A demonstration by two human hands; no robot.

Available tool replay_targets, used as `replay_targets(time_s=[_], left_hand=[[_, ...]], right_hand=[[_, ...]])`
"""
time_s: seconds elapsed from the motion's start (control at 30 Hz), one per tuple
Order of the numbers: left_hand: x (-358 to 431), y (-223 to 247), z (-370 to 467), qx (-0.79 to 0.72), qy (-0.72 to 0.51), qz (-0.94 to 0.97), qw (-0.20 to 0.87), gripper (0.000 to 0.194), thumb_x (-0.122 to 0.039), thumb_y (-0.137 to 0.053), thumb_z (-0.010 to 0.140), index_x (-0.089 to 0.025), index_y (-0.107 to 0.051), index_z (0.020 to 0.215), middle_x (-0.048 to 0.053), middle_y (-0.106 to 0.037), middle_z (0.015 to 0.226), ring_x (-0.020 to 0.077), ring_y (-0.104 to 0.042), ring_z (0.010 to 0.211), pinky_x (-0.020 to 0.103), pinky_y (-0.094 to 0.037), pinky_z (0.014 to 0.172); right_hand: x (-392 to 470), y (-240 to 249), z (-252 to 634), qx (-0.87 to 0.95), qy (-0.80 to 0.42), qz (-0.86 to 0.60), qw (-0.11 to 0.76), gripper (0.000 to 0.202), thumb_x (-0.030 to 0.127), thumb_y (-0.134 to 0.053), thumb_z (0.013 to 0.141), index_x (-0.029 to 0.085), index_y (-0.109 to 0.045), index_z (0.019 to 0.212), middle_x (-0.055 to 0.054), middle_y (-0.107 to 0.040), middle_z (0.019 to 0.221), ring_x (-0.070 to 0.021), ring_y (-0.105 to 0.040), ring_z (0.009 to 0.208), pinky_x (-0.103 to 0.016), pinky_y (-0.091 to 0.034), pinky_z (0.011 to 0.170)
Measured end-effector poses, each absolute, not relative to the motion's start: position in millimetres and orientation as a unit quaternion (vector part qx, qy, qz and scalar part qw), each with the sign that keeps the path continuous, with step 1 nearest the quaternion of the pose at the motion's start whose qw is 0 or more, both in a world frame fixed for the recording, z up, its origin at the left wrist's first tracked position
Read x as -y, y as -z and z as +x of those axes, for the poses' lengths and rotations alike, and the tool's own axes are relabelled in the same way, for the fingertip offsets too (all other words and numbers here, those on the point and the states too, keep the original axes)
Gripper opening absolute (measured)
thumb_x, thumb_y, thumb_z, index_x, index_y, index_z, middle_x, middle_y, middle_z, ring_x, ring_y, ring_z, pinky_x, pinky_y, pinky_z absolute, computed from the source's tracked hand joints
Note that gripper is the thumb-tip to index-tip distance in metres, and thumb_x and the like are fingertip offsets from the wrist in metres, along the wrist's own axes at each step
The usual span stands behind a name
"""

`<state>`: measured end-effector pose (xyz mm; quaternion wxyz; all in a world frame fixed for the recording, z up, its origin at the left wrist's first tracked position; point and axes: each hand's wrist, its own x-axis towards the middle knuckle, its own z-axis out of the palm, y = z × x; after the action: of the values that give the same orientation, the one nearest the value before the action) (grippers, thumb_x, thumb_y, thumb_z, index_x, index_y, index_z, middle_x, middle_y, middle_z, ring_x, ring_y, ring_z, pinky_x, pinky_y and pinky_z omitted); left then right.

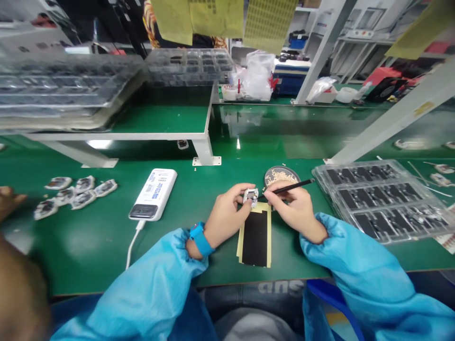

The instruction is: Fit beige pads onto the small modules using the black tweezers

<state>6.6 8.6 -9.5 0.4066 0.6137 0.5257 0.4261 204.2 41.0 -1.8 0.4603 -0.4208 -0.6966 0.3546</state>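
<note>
A green workbench point(88, 237) stretches across an assembly line, with a raised shelf point(159, 125) at the back carrying stacks of clear compartment trays point(64, 85). To the right lies another clear tray point(384, 199) filled with dark parts in rows. At the bench's near edge, a person in blue sleeves point(156, 289) works over a black sheet on yellow backing point(255, 237), which lies flat on the bench between the two forearms. Left of it sits a white power bank point(153, 193), its white cable point(132, 244) trailing toward the bench edge. Farther left, a cluster of small wrapped parts point(73, 192) is spread on the surface. Just beyond the hands stands a small round dish point(280, 174) of pale pieces. The left hand point(227, 213), a blue band at its wrist, pinches a small white component point(250, 196) between thumb and fingertips, held just above the top end of the black sheet. The right hand point(296, 206) is closed around a thin black stick tool point(287, 188), its tip meeting the component.
</note>
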Motion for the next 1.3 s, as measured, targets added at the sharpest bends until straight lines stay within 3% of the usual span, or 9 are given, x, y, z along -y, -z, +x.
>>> replay_targets(time_s=[0.4,0.87,1.03,1.3], left_hand=[[-10.8,12.0,7.3,-0.521,-0.437,0.607,0.411,0.037,-0.021,-0.062,0.089,-0.022,-0.066,0.125,0.005,-0.072,0.103,0.0128,-0.063,0.074,0.022,-0.044,0.058],[-14.7,7.9,6.8,-0.492,-0.48,0.548,0.477,0.036,-0.032,-0.067,0.09,-0.013,-0.064,0.12,0.01,-0.071,0.106,0.0168,-0.069,0.085,0.028,-0.059,0.076],[-24.2,3.5,1.4,-0.492,-0.491,0.494,0.522,0.043,-0.034,-0.073,0.084,-0.008,-0.064,0.117,0.012,-0.072,0.101,0.0159,-0.069,0.078,0.026,-0.059,0.071],[-28.6,6.4,-3.5,-0.496,-0.491,0.484,0.528,0.044,-0.032,-0.074,0.084,-0.007,-0.064,0.118,0.013,-0.071,0.101,0.0154,-0.069,0.076,0.027,-0.059,0.071]], right_hand=[[-41.4,6.8,204.0,0.686,-0.365,-0.425,0.464,0.019,0.031,-0.072,0.087,0.013,-0.068,0.093,-0.006,-0.066,0.089,-0.0091,-0.061,0.062,-0.021,-0.053,0.054],[-42.8,7.6,203.8,0.664,-0.45,-0.393,0.449,0.022,0.032,-0.073,0.087,0.012,-0.067,0.094,-0.008,-0.066,0.091,-0.0093,-0.063,0.062,-0.02,-0.052,0.052],[-45.2,3.1,202.8,0.638,-0.538,-0.354,0.422,0.023,0.032,-0.072,0.088,0.012,-0.063,0.094,-0.008,-0.065,0.097,-0.0074,-0.061,0.057,-0.018,-0.046,0.044],[-46.9,0.1,205.8,0.664,-0.539,-0.34,0.391,0.024,0.035,-0.069,0.09,0.012,-0.061,0.094,-0.008,-0.062,0.098,-0.0073,-0.061,0.059,-0.019,-0.046,0.045]])
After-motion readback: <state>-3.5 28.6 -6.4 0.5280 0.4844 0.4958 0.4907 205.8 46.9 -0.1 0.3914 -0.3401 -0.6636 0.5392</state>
